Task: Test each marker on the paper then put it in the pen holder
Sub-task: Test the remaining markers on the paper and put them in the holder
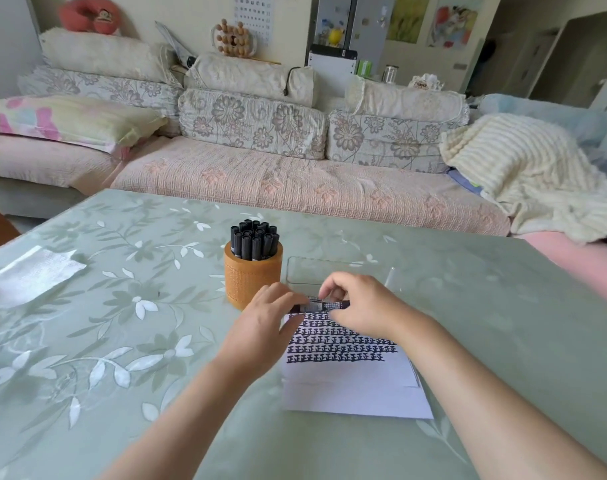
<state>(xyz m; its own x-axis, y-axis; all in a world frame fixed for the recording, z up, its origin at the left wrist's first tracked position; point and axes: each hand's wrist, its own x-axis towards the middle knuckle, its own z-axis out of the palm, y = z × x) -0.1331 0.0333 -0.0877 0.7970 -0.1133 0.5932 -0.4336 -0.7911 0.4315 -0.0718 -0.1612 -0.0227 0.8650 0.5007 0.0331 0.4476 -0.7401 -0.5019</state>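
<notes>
- Near-centre on the worktop (122,341): both hands hold one black marker (324,305) level, left to right, over the far edge of the paper (357,393).
- Left hand (264,327): fingers curled onto the marker's left end, back of hand up.
- Right hand (359,306): fingers bent, pinching the marker's right part. That end is hidden under the hand.
- Can't tell if the cap is on or off.
- Paper: white sheets stacked, lying flat, near of the hands. Rows of black test marks fill the far half; the near half is blank.
- Pen holder (252,278): orange-brown cylinder, upright, just left and far of the left hand, beside the paper's far-left corner.
- Capped markers (255,239): black, standing upright and packed tight in the pen holder.
- Clear plastic tray (316,268): right of the pen holder, just beyond the hands.
- White tissue (32,275): flat at the far left, well apart from the rest.
- Sofa (295,188): beyond the far edge of the worktop.
</notes>
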